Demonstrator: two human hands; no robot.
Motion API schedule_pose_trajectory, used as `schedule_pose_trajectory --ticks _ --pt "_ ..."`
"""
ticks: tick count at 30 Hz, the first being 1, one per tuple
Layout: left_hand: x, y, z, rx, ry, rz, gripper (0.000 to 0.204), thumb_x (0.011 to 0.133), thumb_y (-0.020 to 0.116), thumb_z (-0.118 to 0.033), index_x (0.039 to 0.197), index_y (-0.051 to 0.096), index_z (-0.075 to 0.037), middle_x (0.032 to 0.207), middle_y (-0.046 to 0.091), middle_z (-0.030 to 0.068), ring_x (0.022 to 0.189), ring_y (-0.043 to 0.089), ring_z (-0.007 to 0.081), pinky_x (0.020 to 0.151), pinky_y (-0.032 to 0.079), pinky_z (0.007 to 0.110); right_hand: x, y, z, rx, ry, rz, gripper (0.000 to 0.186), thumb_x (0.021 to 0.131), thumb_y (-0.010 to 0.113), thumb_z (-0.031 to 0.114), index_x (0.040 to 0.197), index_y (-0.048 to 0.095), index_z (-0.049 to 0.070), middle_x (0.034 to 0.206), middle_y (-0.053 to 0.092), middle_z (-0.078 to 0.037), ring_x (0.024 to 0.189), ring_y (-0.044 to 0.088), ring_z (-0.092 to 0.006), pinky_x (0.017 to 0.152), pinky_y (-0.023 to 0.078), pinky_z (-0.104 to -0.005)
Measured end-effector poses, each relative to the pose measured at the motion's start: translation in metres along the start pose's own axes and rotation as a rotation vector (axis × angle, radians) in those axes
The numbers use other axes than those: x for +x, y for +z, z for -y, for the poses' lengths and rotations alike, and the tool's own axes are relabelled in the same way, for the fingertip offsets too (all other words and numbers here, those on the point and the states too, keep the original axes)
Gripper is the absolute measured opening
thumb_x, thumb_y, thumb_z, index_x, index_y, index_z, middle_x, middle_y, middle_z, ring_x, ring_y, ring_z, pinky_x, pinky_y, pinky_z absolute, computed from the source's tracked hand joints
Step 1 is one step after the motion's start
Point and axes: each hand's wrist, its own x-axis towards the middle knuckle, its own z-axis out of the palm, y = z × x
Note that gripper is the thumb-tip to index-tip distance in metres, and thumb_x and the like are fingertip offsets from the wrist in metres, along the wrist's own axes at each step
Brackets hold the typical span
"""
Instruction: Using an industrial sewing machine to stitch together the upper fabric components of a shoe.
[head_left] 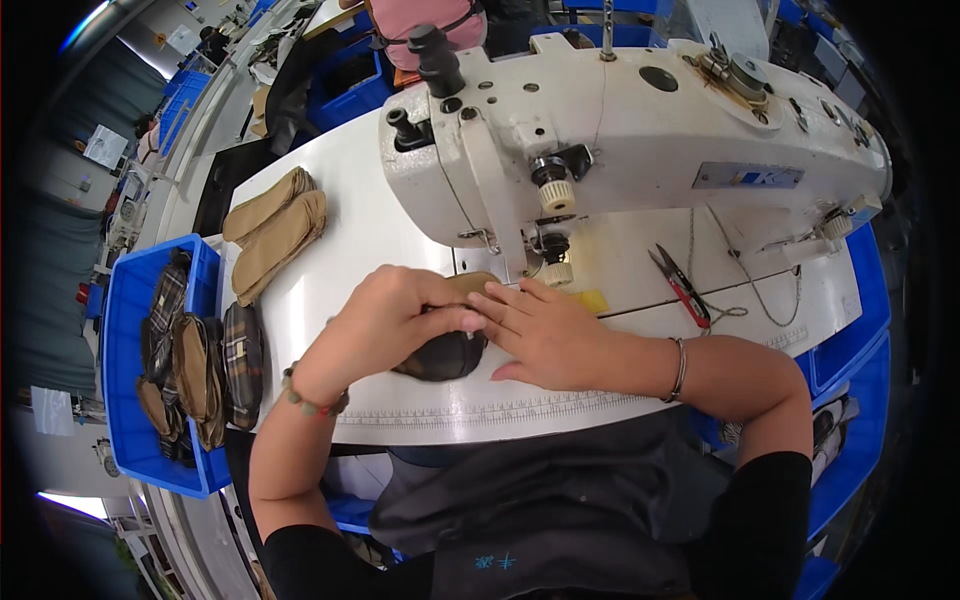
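Note:
A curved fabric piece [440,358], dark on its near part and tan at the far edge, lies on the machine bed at the needle area. My left hand [385,318] pinches its upper edge between thumb and fingers. My right hand [560,335] rests flat on its right side, fingers stretched out toward the presser foot. The white sewing machine's [620,120] head stands just beyond both hands. Part of the piece is hidden under my fingers, and the needle tip cannot be made out.
Stacked tan fabric pieces [280,230] lie at the left of the white table [350,200]. Beside it, a blue bin [122,330] holds plaid and tan pieces. Red-handled thread snips [682,290] and a loose cord [775,315] lie right. Another person in pink [425,25] sits beyond.

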Motion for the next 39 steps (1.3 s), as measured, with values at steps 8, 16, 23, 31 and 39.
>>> schedule_pose_trajectory --ticks 8,16,23,31,39 --pt "0.052 0.031 0.018 -0.516 -0.322 -0.068 0.02 0.087 0.077 -0.016 0.095 0.073 0.002 0.079 0.069 0.0013 0.073 0.056 0.005 0.067 0.049 0.024 -0.009 -0.013 -0.007 0.007 -0.009 -0.011 0.048 0.079 0.071 0.041 0.105 0.066 0.001 0.105 0.063 -0.01 0.101 0.058 -0.0267 0.089 0.043 -0.0409" --pt "0.046 0.046 0.041 -0.178 -0.14 -0.169 0.024 0.089 0.076 -0.022 0.094 0.072 0.002 0.075 0.067 0.0025 0.067 0.051 0.0065 0.061 0.047 0.026 -0.007 0.0 -0.005 -0.022 -0.134 -0.202 0.021 0.073 0.063 0.018 0.081 0.065 -0.002 0.078 0.062 -0.011 0.079 0.06 -0.0242 0.07 0.048 -0.0344" --pt "0.049 0.051 0.053 0.008 -0.02 -0.289 0.026 0.087 0.073 -0.025 0.087 0.069 0.0 0.063 0.062 0.0093 0.055 0.059 0.02 0.053 0.047 0.033 -0.008 -0.011 -0.001 -0.091 -0.23 -0.052 0.018 0.075 0.063 0.013 0.086 0.066 -0.001 0.096 0.071 -0.018 0.088 0.07 -0.0266 0.066 0.053 -0.0286" --pt "0.045 0.061 0.038 0.486 0.054 -0.355 0.028 0.086 0.074 -0.03 0.087 0.07 -0.003 0.066 0.064 0.0141 0.057 0.062 0.0344 0.052 0.049 0.039 -0.007 -0.009 -0.007 -0.01 -0.241 -0.049 0.018 0.073 0.063 0.014 0.087 0.066 0.001 0.088 0.068 -0.01 0.079 0.068 -0.0219 0.063 0.05 -0.0268" --pt "0.051 0.039 0.033 0.108 -0.193 -0.175 0.025 0.088 0.072 -0.026 0.103 0.071 -0.005 0.086 0.071 0.0178 0.076 0.069 0.0334 0.067 0.052 0.039 0.003 -0.014 -0.019 -0.346 -0.084 -0.347 0.012 0.07 0.063 0.012 0.08 0.065 0.007 0.063 0.047 0.004 0.05 0.045 -0.0084 0.047 0.032 -0.0244"
